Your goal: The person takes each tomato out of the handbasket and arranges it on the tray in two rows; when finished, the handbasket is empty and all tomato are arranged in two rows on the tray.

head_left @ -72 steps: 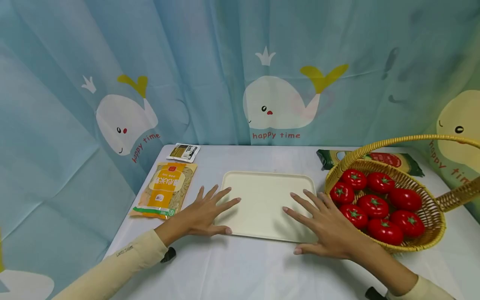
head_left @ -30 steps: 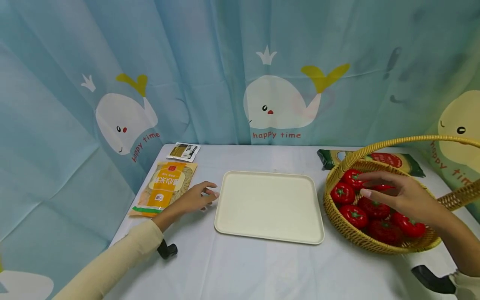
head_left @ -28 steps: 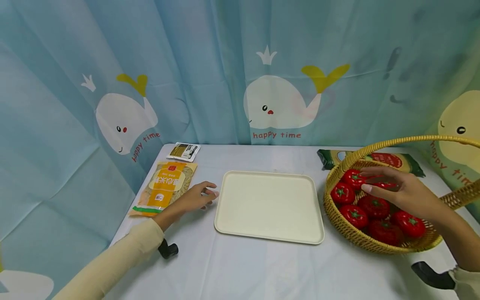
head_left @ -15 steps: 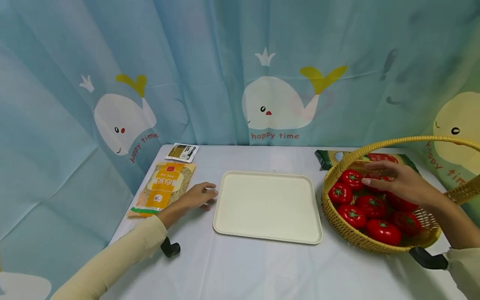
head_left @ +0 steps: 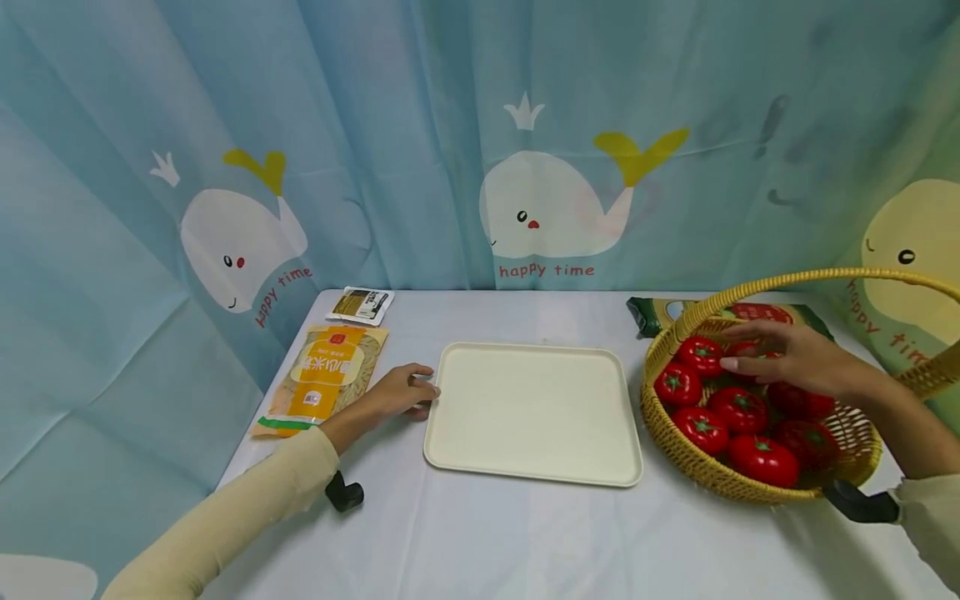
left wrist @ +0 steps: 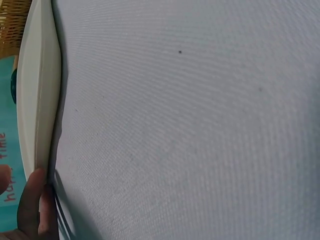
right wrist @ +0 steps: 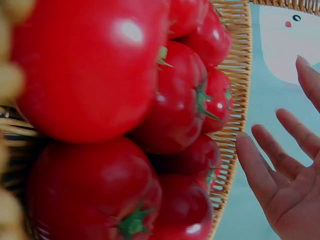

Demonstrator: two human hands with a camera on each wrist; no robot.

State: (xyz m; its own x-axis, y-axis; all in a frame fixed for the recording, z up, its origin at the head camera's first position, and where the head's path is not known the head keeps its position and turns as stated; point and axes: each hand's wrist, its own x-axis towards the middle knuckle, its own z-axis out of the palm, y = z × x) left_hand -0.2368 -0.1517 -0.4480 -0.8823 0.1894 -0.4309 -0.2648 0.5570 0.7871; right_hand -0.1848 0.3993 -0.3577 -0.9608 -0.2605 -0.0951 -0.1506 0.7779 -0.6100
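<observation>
A cream tray (head_left: 532, 412) lies bare in the middle of the table. My left hand (head_left: 401, 392) rests on the cloth at the tray's left edge, fingers loosely curled. In the left wrist view a fingertip (left wrist: 32, 205) touches the tray's rim (left wrist: 37, 95). On the right, a wicker basket (head_left: 720, 479) holds several red tomatoes (head_left: 701, 356). My right hand (head_left: 783, 358) hovers over the back tomatoes, fingers straight, holding nothing. The right wrist view shows that hand (right wrist: 285, 170) spread beside the tomatoes (right wrist: 85, 70) and the basket wall (right wrist: 240, 65).
A yellow noodle packet (head_left: 322, 375) lies left of my left hand, with a small sachet (head_left: 362, 304) behind it. A green packet (head_left: 652, 312) lies behind the basket. The basket's tall handle (head_left: 817, 277) arches over my right hand. A whale-print curtain hangs behind the table.
Both hands have left the tray. The left one settled at the tray's left edge and stays still; the right one moved over the basket and has drifted slightly towards the back tomatoes.
</observation>
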